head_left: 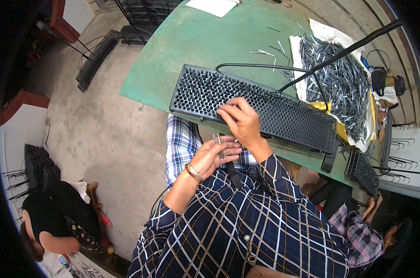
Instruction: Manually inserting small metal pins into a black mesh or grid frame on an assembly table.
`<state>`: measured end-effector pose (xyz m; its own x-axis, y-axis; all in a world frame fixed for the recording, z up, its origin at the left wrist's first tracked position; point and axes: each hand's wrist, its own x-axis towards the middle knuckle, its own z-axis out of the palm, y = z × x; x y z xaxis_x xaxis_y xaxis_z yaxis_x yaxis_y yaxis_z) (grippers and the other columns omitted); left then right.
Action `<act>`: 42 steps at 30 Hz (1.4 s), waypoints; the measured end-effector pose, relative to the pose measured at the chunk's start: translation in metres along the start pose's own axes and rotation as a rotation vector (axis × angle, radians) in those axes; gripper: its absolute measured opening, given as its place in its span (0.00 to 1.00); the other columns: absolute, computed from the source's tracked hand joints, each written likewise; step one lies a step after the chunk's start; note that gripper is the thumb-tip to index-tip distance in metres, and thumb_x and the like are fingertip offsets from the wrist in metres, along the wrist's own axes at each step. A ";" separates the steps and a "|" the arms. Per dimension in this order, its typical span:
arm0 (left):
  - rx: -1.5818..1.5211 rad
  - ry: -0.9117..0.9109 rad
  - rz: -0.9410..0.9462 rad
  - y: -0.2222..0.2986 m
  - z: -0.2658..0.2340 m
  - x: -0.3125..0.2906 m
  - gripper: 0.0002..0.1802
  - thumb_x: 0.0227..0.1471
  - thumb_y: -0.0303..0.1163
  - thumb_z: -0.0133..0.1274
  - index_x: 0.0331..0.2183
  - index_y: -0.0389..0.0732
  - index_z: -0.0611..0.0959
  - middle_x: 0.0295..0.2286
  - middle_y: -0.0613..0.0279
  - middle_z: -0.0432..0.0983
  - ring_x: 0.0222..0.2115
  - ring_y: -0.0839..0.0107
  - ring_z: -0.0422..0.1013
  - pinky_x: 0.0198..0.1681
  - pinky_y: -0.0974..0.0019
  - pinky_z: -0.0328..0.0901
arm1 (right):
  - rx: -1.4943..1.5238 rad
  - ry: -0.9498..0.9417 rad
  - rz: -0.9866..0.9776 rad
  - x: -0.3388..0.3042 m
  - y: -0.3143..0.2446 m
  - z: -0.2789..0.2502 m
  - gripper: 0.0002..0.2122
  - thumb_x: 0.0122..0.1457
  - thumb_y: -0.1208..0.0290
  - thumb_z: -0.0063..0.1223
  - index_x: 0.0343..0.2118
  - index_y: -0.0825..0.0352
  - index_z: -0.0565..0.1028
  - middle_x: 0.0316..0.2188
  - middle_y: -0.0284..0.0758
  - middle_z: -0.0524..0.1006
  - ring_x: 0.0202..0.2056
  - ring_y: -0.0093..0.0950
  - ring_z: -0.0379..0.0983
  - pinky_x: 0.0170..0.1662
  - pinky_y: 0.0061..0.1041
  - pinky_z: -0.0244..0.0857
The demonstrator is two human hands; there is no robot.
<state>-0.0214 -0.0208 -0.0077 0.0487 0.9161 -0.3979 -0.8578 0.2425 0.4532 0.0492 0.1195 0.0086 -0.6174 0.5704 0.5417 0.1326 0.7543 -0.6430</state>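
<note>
A long black rack point(293, 121) with a dense grid of holes lies across the near edge of the green table. Dark, thin pieces stand upright in the holes of its left part. My right hand point(243, 121) is over the rack's middle, thumb and fingers pinched together at the holes; what they pinch is too small to make out. Just below the rack's front edge, my left hand point(212, 155) is turned palm up with its fingers curled. A few slim metal pins point(219, 144) lie in it, held by the thumb and fingers.
Loose metal pins are heaped on a white and yellow sack point(333, 78) at the right. Some lie scattered on the green table point(173, 51). A black rod frame point(344, 54) rises from the rack. Other people work at lower left point(61, 217) and lower right point(363, 231).
</note>
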 end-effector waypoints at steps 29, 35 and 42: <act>-0.002 -0.015 -0.020 -0.002 -0.001 0.000 0.18 0.55 0.25 0.40 0.47 0.27 0.67 0.43 0.47 0.70 0.43 0.59 0.71 0.48 0.61 0.67 | -0.263 -0.119 -0.086 0.003 -0.009 -0.004 0.06 0.46 0.73 0.59 0.27 0.67 0.76 0.27 0.33 0.71 0.25 0.30 0.69 0.28 0.28 0.62; 0.036 -0.045 -0.012 -0.001 -0.001 -0.004 0.17 0.56 0.27 0.39 0.46 0.29 0.68 0.42 0.51 0.70 0.44 0.63 0.70 0.48 0.62 0.66 | -0.021 -0.119 0.142 -0.011 -0.025 -0.020 0.07 0.47 0.70 0.59 0.28 0.68 0.78 0.28 0.35 0.72 0.27 0.31 0.71 0.29 0.28 0.65; 0.059 -0.125 -0.095 -0.005 0.009 -0.003 0.18 0.55 0.25 0.37 0.46 0.26 0.67 0.43 0.41 0.69 0.45 0.53 0.69 0.51 0.55 0.64 | 0.543 -0.444 0.472 -0.032 -0.013 -0.040 0.08 0.51 0.70 0.57 0.30 0.70 0.79 0.28 0.35 0.75 0.32 0.26 0.72 0.34 0.23 0.65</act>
<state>-0.0128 -0.0212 -0.0013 0.1942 0.9199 -0.3407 -0.8150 0.3446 0.4658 0.0980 0.1041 0.0215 -0.8534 0.5198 -0.0388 0.1320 0.1436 -0.9808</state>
